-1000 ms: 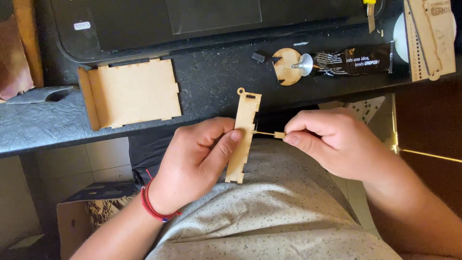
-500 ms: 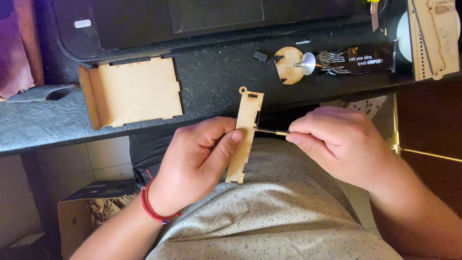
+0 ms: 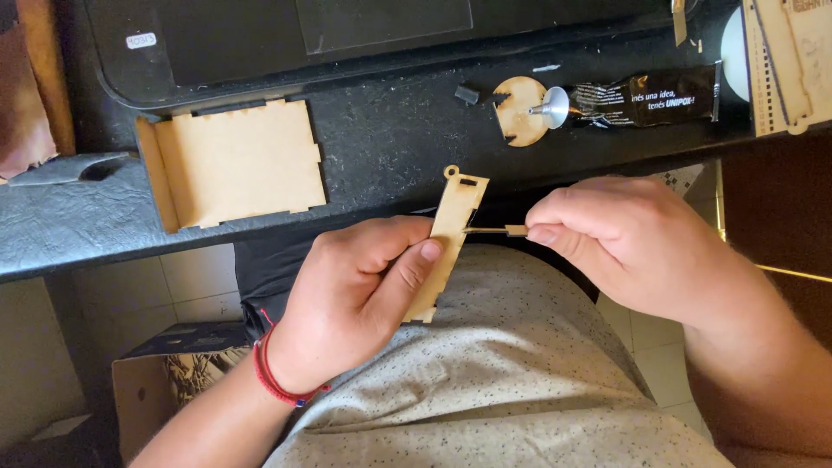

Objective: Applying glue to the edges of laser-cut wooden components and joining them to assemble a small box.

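My left hand (image 3: pixel 364 295) grips a narrow, notched wooden panel (image 3: pixel 452 227) with a small ring at its top, held upright over my lap. My right hand (image 3: pixel 633 243) pinches a thin wooden stick (image 3: pixel 494 230) whose tip touches the panel's right edge near a slot. Both hands hover just in front of the dark counter edge.
On the dark counter (image 3: pixel 390 139) lie a partly built wooden box (image 3: pixel 230 165), a round wooden disc (image 3: pixel 518 111) with a metal pin, a black glue tube (image 3: pixel 646 94) and a cut plywood sheet (image 3: pixel 790 61). A dark tray (image 3: pixel 260 43) sits behind. A cardboard box (image 3: pixel 165 381) stands on the floor.
The right hand has kept the stick at the panel's edge, shifting slightly. The left hand holds the panel almost still.
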